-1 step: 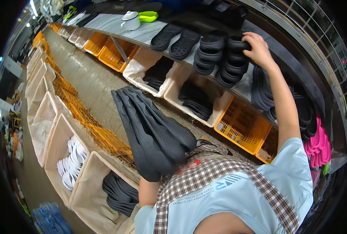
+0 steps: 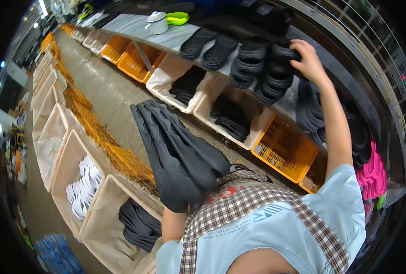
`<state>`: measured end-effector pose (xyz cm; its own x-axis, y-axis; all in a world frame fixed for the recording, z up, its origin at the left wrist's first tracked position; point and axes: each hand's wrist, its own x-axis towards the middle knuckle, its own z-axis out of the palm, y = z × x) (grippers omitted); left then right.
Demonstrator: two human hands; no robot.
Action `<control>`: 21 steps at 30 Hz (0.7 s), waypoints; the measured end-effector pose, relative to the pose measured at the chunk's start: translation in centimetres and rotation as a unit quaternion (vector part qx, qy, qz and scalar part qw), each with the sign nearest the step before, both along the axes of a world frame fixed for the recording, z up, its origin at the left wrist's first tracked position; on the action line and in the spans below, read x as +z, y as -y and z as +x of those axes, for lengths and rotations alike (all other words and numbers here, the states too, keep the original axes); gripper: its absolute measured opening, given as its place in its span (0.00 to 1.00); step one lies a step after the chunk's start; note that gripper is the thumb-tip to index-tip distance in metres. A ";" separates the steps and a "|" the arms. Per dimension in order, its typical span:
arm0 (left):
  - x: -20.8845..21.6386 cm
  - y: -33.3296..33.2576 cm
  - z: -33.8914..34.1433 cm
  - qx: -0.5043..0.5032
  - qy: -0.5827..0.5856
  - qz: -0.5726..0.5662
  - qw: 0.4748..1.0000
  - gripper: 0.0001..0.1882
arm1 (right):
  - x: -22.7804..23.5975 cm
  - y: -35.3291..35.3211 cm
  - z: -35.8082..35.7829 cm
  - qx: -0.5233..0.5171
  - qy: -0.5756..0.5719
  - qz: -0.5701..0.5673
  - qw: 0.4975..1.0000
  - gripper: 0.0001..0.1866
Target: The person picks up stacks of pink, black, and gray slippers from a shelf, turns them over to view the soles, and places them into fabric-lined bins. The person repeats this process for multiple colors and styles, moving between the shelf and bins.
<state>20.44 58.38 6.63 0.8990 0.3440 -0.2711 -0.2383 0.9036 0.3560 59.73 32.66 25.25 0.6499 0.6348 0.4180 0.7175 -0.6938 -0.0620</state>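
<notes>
A stack of dark grey shoe pieces (image 2: 180, 155), nested lengthwise, lies along my left arm against my body. My left hand is out of sight beneath it; only part of the forearm (image 2: 173, 223) shows. On the grey bench (image 2: 132, 28), my right hand (image 2: 309, 61) has its fingers curled over the end of a black clog (image 2: 283, 52) at the top of a stack. A second black clog stack (image 2: 247, 64) stands just left of it. Farther left, two black clogs (image 2: 219, 50) lie side by side. Dark blue-grey shoe pieces (image 2: 308, 102) are piled right of my right hand.
Beneath the bench are cloth-lined bins of black pieces (image 2: 230, 121) and an orange crate (image 2: 285, 148). Lined bins at left hold white pieces (image 2: 83, 187) and dark pieces (image 2: 139, 223). A lidded mug (image 2: 157, 23) stands on the bench; pink clogs (image 2: 372, 173) are at far right.
The view has shifted slightly, with the bench and bins moving a little rightward in it. My right hand stays on the black clog, and the grey stack stays on my left arm.
</notes>
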 end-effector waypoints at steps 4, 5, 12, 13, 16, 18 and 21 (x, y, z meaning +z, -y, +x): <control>0.1 -1.0 -1.2 0.051 0.003 -0.007 0.999 0.26 | 3.4 3.0 -6.5 0.100 0.045 0.135 0.985 0.19; 0.1 -1.2 -1.2 0.058 0.006 -0.007 0.998 0.26 | 4.4 3.3 -8.4 0.143 0.066 0.121 0.980 0.18; 0.2 -1.9 -0.8 0.073 0.015 0.003 0.997 0.26 | 1.8 -3.2 -18.1 0.425 0.078 -0.065 0.899 0.10; 0.3 -1.9 -1.0 0.074 0.014 0.003 0.997 0.26 | 1.1 -4.7 -18.8 0.460 0.067 -0.082 0.882 0.09; 0.5 -2.0 -2.1 0.084 0.013 0.003 0.996 0.26 | -1.1 -8.3 -20.7 0.551 0.052 -0.086 0.829 0.07; 0.4 -2.3 -3.2 0.098 0.012 0.000 0.995 0.26 | -2.1 -9.9 -21.7 0.588 0.056 -0.077 0.803 0.04; 0.1 -3.1 -5.2 0.123 0.015 -0.003 0.992 0.26 | -3.1 -11.7 -23.3 0.646 0.020 -0.131 0.752 0.03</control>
